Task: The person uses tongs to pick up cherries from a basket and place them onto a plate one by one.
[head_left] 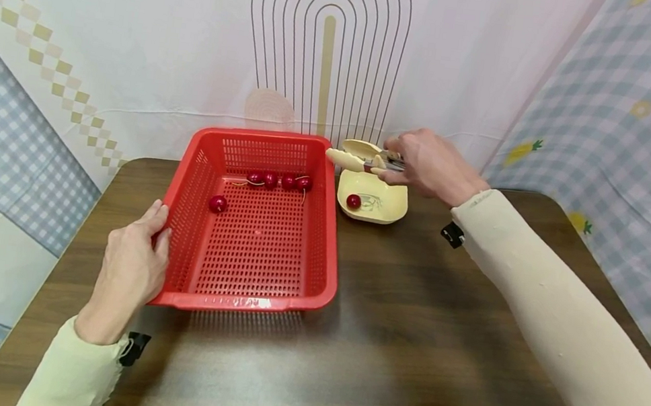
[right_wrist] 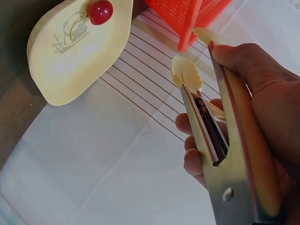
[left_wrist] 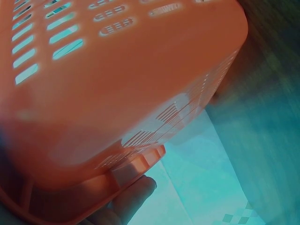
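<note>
My left hand (head_left: 132,260) grips the left rim of a red plastic basket (head_left: 327,264), fingers on the outside; the left wrist view shows a fingertip (left_wrist: 143,185) under the rim. Several dark red cherries (head_left: 218,203) lie inside the basket, mostly along its far side, some with stems. My right hand (head_left: 430,165) holds tongs (right_wrist: 218,173) with cream scalloped tips, spread apart with nothing between them. Those tips are beside the basket's far right corner, above a pale yellow bowl (head_left: 385,216). One cherry (right_wrist: 99,11) with its stem lies in the bowl.
Basket and bowl are on a dark wooden table (head_left: 405,348), near its far edge. A white cloth (head_left: 168,41) with arch lines hangs directly behind them. Checked cloths (head_left: 627,132) hang at both sides.
</note>
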Available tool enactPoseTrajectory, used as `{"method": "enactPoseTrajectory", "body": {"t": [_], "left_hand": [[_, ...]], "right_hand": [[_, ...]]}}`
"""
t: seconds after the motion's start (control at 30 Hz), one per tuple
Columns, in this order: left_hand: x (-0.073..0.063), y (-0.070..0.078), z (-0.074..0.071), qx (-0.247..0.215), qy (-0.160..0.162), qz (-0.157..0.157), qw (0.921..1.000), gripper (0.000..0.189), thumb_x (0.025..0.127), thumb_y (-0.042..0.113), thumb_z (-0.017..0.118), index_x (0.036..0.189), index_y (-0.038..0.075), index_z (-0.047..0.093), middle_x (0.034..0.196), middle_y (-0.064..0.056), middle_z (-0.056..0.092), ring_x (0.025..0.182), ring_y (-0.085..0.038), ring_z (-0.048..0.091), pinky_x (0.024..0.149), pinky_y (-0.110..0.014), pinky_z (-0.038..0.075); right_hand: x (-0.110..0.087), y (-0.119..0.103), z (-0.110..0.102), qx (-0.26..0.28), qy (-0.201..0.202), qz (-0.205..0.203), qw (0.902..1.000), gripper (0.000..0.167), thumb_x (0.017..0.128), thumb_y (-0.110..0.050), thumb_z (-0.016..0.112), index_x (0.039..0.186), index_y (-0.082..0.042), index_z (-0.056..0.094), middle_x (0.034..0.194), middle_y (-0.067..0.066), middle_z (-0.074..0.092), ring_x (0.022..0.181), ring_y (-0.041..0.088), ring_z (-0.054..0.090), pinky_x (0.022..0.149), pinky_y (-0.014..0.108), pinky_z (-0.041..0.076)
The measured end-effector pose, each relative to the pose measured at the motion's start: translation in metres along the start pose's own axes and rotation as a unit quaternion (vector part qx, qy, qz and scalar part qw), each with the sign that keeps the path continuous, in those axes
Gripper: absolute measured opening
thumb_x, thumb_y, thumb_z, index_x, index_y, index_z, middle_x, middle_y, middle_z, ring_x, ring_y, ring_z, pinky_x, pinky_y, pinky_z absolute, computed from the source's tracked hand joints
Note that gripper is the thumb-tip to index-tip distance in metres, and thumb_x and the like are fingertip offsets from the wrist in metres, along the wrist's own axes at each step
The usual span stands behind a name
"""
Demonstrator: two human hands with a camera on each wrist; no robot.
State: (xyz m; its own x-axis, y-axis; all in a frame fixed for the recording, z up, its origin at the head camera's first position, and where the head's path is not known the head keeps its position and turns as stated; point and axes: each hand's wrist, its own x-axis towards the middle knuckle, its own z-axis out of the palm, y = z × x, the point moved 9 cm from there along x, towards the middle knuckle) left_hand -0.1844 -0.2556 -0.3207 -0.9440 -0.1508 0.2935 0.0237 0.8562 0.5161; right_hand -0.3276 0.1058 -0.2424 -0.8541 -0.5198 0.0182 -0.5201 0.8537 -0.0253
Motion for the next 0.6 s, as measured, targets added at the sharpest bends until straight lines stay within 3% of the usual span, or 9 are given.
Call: {"method": "enactPoseTrajectory", "body": {"t": [0.33, 0.6], "left_hand": [[-0.0006, 0.0003, 0.0002, -0.003, -0.001, -0.003, 1.0, 0.043, 0.101, 0.006, 0.054, 0.143, -0.003, 0.054, 0.151, -0.019, 0.05, 0.129, -0.051, 0.054, 0.102, -0.065, 0.046], [-0.0003, -0.0003, 0.0011, -0.003, -0.005, -0.006, 1.0, 0.044, 0.101, 0.006, 0.054, 0.144, -0.002, 0.053, 0.152, -0.019, 0.049, 0.129, -0.051, 0.054, 0.102, -0.065, 0.046]], "right_hand": [[0.0012, -0.0023, 0.003, 0.003, -0.001, 0.004, 1.0, 0.027, 0.095, -0.032, 0.072, 0.092, -0.007, 0.062, 0.085, 0.011, 0.063, 0.078, 0.024, 0.058, 0.067, 0.04, 0.053], [0.0025, -0.0051, 0.0039, 0.008, -0.003, 0.006, 0.9999, 0.027, 0.094, -0.031, 0.074, 0.09, -0.008, 0.061, 0.08, 0.009, 0.059, 0.077, 0.024, 0.056, 0.064, 0.035, 0.049]]}}
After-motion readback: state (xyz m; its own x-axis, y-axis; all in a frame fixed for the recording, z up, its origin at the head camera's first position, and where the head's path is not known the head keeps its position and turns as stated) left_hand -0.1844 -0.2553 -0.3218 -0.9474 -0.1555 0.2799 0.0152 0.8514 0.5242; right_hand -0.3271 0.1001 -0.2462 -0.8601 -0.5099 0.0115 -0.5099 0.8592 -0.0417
